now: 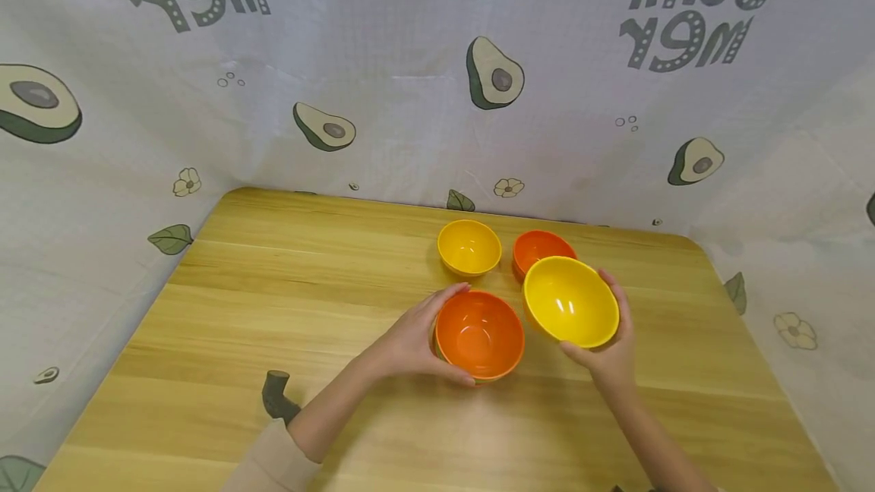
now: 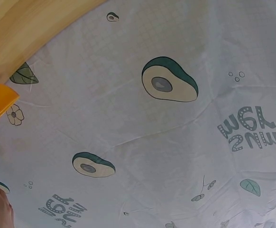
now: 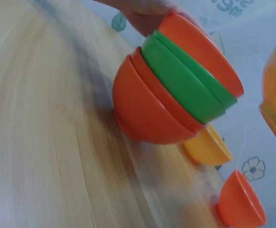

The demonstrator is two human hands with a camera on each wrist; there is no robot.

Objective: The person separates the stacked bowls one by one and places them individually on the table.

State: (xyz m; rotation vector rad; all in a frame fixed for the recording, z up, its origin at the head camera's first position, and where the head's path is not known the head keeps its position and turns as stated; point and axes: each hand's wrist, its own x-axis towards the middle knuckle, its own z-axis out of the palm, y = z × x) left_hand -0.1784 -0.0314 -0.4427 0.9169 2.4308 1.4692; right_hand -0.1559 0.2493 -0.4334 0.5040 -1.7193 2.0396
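My left hand (image 1: 420, 336) grips a stack of nested bowls (image 1: 478, 336) from its left side, thumb and fingers spread round the rim. The right wrist view shows orange and green bowls alternating in this stack (image 3: 171, 90). My right hand (image 1: 611, 340) holds a larger yellow bowl (image 1: 570, 302) by its right side, tilted and off the table, just right of the stack. Behind them stand a small yellow bowl (image 1: 469, 247) and an orange bowl (image 1: 542, 249), the latter partly hidden by the held bowl. Whether the stack touches the table, I cannot tell.
The wooden table (image 1: 273, 287) reaches back to a white curtain (image 1: 410, 44) printed with avocados, which also hangs along both sides. A dark curved piece (image 1: 276, 393) sticks out beside the left sleeve (image 1: 276, 458).
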